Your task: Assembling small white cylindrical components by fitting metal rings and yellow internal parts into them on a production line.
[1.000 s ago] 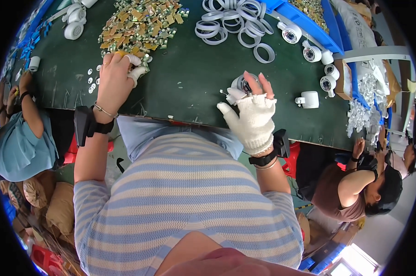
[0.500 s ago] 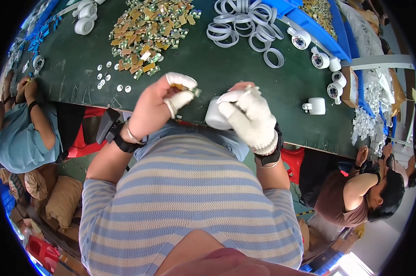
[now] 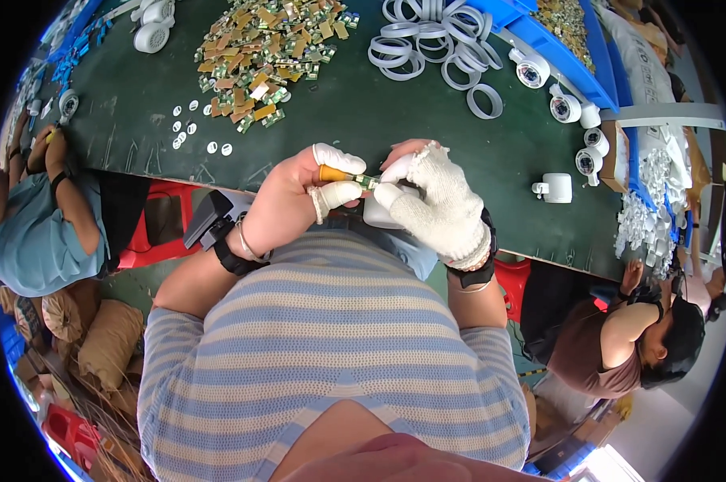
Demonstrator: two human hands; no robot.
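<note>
A scuffed green tabletop [image 3: 315, 120] spans the workroom in front of the person, its near edge bowed by the lens. Clock directions run from the two hands, with twelve straight across the table.

Closest, at six, is the person's blue-and-cream striped top [image 3: 343, 313]. Just beyond it, above the table's near edge, the left hand [image 3: 287, 193], with white and orange finger covers, has its tips clamped on a small green circuit board [image 3: 367, 182]. The right hand [image 3: 439, 205], in a cream knit glove, is closed around a white housing [image 3: 383, 213] just beside the board; whether its gloved tips touch the board is hidden.

Further out, small white discs [image 3: 189, 128] lie scattered toward ten, and a single white cup-shaped part [image 3: 554, 188] lies at three. The heap of loose boards [image 3: 271, 56] spreads toward eleven, partly brown side up. Pale grey rings [image 3: 435, 44] pile up at one, one of them lying apart nearer two. Round-faced white units [image 3: 565, 104] line up at two beside a blue tray [image 3: 576, 60].

Well apart, one co-worker in a teal top [image 3: 46, 241] sits at nine, another in brown [image 3: 588, 345] at four.
</note>
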